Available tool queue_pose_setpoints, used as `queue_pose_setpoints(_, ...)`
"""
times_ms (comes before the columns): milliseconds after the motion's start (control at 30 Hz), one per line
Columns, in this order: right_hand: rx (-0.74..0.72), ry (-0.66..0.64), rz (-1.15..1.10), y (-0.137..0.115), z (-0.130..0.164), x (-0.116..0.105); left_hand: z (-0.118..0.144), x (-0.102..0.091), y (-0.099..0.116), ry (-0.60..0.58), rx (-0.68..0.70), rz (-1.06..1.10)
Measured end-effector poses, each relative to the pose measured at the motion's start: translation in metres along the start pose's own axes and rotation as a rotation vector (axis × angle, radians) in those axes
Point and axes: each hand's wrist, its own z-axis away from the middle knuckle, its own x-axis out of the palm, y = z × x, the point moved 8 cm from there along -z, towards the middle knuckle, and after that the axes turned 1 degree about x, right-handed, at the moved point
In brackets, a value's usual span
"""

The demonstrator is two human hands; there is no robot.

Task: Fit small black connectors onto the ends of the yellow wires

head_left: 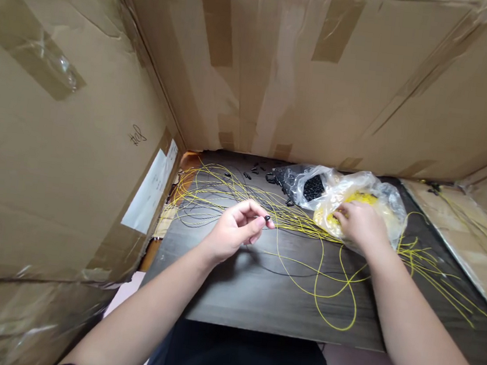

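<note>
Tall walls of taped brown cardboard (282,70) close in a dark wood-grain table (257,295) on three sides, and a white label (151,192) is stuck on the cardboard wall left of the table. All places below are told from a clear plastic bag of yellow pieces (377,201), which lies on the table toward its far right part. The right hand (359,224) rests on the near side of this bag with its fingers curled down into the opening among the yellow pieces; whether they pinch anything cannot be told. Just left of the bag and touching it lies a second clear bag holding small black parts (311,185), and a few loose black parts (256,169) are scattered further left, near the back wall. Well left of the yellow bag and nearer the person, the left hand (235,231) hovers just above the table with thumb and forefinger pinched on a small black piece (267,218), the other fingers curled loosely. Thin yellow strings (233,196) spread in a tangle from under the bag leftward across the table, and one loops toward the near edge below the bag. More yellow strings lie on a cardboard sheet (474,244) right of the bag.
</note>
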Motion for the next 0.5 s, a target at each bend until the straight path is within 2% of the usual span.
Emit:
queue_pose_setpoints(167, 0.012, -0.013, -0.017, 0.002, -0.001, 0.004, 0.001, 0.002, -0.002, 0.004, 0.014, 0.013)
queue_pose_setpoints(300, 0.001, 0.085, -0.023, 0.003, 0.003, -0.003, 0.001, -0.001, -0.002, 0.084, 0.005, 0.047)
queue_pose_setpoints(400, 0.076, 0.220, -0.125, 0.013, 0.010, -0.026, 0.001, -0.001, -0.002, 0.126, -0.012, 0.090)
queue_pose_setpoints(500, 0.097, 0.397, -0.296, 0.012, 0.023, -0.068, 0.001, 0.000, -0.004, 0.143, -0.032, 0.109)
